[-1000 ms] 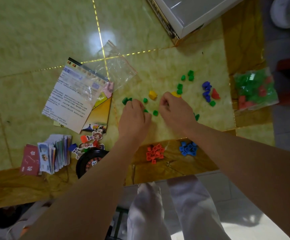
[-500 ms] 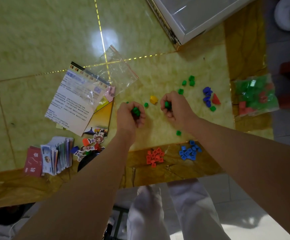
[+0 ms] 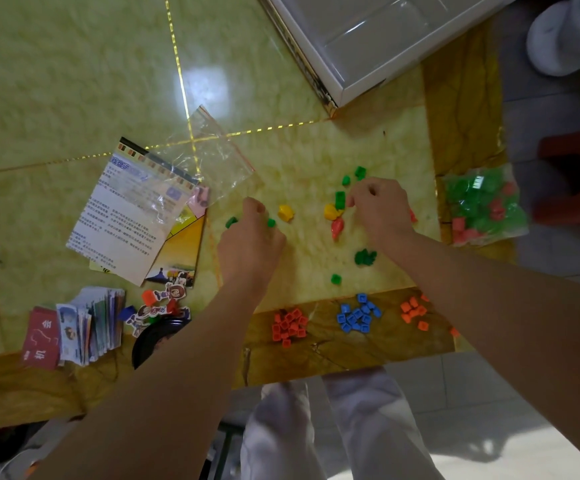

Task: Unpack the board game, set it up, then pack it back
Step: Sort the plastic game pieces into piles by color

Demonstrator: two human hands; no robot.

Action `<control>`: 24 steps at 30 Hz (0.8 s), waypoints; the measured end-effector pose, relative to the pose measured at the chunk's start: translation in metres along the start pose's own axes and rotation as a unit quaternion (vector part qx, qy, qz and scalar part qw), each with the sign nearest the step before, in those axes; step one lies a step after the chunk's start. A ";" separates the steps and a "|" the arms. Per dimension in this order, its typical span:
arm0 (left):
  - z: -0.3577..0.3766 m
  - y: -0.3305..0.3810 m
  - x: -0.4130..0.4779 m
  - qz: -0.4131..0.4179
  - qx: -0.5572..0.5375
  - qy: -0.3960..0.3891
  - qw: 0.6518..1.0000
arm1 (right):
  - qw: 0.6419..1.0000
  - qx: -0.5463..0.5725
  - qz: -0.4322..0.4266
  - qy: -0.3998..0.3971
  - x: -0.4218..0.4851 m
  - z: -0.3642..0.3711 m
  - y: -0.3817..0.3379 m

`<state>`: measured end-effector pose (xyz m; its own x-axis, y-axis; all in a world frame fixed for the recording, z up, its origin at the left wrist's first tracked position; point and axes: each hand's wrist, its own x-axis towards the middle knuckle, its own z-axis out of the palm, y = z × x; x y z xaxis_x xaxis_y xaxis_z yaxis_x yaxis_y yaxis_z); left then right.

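Sorting the loose pieces by colour appears to be the step in hand. The reference landmark is the blue pile (image 3: 358,315) at the near edge of the bench (image 3: 74,81). The red pile (image 3: 288,327) lies left of it, the orange pile (image 3: 415,311) right of it, and a green cluster (image 3: 364,257) just beyond it.

Key relation: a green piece (image 3: 340,199) lies farther beyond the blue pile, on the left side of the right hand (image 3: 382,209), touching or just beside its thumb and forefinger tips. The longer side of the piece runs away from the person. It may be two pieces end to end; this cannot be told. The right hand is clearly the nearer hand. Its fingers are curled, knuckles up, and whether they already pinch the piece cannot be told.

The left hand (image 3: 250,237) sits beyond and left of the blue pile, fingers curled down toward the bench, flanked by two smaller green pieces (image 3: 231,222). Whether it holds anything cannot be told.

Difference from half a second earlier: both hands were raised, with green pieces visible in their curled fingers. Now both are low at the bench and no green shows inside either. The green cluster was not there then. The likely next move is a short carry of the green piece toward the person, to that cluster.
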<state>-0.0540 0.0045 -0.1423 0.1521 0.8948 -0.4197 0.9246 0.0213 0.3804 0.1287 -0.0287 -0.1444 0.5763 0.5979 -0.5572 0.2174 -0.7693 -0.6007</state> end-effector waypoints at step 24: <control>0.004 0.041 0.019 -0.066 -0.381 -0.033 0.922 | 0.978 -0.136 -0.143 -0.064 0.014 -0.008 0.005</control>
<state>-0.0122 0.0205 -0.1381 0.1001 0.8331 -0.5440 0.4269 0.4579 0.7798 0.1438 -0.0261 -0.1505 0.3619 0.8077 -0.4654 0.5679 -0.5869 -0.5771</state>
